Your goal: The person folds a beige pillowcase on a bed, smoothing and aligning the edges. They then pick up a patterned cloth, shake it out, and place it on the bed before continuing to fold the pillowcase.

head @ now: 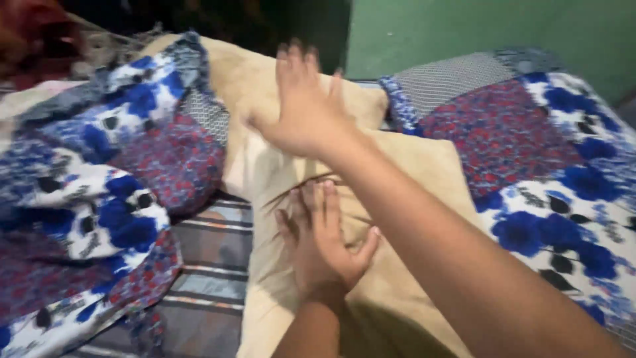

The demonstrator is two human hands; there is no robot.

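No packages, labels, signs or screens anywhere in view

A plain green wall [477, 33] is standing behind the bed, a dark gap [265, 20] is opening to its left, and dim, warm light is falling across the striped sheet [212, 265] — no window showing.
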